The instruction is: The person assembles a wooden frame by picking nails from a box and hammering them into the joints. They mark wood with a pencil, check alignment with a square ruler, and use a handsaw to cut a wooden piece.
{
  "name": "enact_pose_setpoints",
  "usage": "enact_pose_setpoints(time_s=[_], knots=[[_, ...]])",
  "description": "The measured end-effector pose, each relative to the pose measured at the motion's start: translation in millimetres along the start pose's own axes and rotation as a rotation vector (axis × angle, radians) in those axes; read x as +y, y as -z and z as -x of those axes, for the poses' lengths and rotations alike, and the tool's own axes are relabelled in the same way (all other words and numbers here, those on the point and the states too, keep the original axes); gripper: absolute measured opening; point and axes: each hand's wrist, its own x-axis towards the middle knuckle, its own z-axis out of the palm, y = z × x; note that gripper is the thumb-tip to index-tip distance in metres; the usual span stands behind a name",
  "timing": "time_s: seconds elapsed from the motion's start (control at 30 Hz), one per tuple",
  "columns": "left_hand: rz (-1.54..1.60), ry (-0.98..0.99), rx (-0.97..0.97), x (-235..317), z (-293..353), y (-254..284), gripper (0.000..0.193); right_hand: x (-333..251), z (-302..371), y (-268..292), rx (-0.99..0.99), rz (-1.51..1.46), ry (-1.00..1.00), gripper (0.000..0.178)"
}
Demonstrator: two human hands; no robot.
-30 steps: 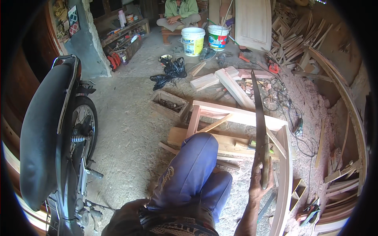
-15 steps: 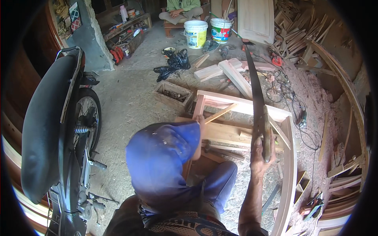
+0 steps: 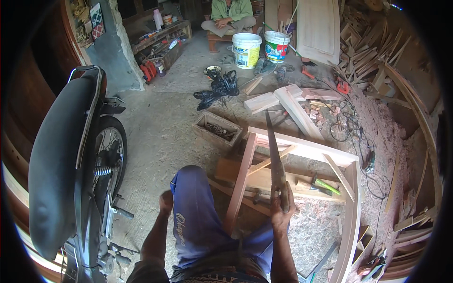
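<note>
My right hand point(image 3: 282, 210) grips the handle of a hand saw point(image 3: 274, 155), whose long blade points away from me over a pale wooden frame point(image 3: 306, 148) lying on the ground. My left hand point(image 3: 165, 202) is closed and rests against the outer side of my left leg in blue trousers point(image 3: 193, 212); nothing shows in it. On the planks inside the frame, a hammer with a green handle point(image 3: 323, 185) lies just right of the saw hand.
A motorbike point(image 3: 71, 165) stands close on my left. A small wooden box point(image 3: 217, 128), black bags point(image 3: 219, 87), loose planks point(image 3: 278, 99) and two white buckets point(image 3: 259, 47) lie ahead. A person in green point(image 3: 230, 14) sits at the back. Cables and sawdust cover the right.
My raised blue knee has dropped out of the middle of the view. The saw has swung left and now lies over the frame. My left hand has come into sight beside my leg.
</note>
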Motion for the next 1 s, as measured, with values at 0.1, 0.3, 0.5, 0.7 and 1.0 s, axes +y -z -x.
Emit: enact_pose_setpoints(time_s=[0.1, 0.3, 0.5, 0.7, 1.0], knots=[[-0.017, -0.086, 0.027, 76.8, -121.2, -30.8, 0.027, 0.1, -1.0, -24.9, -0.072, -0.004, -0.139, 0.049], [0.409, 0.091, -0.190, 119.5, -248.4, -159.6, 0.023, -20.6, -13.9, -84.6, -0.109, 0.331, 0.023, 0.045], [0.153, -0.020, -0.273, 120.2, -288.7, -277.1, 0.029, -15.2, -13.6, -121.7, -0.041, 0.391, 0.011, 0.043], [0.025, -0.086, -0.324, 100.4, -361.2, -348.2, 0.037, -18.3, 3.1, -162.5, 0.011, 0.437, 0.040, 0.043], [0.052, -0.224, -0.388, 84.5, -368.4, -415.8, 0.029, -11.6, 3.0, -178.0, 0.062, 0.352, -0.142, 0.042]])
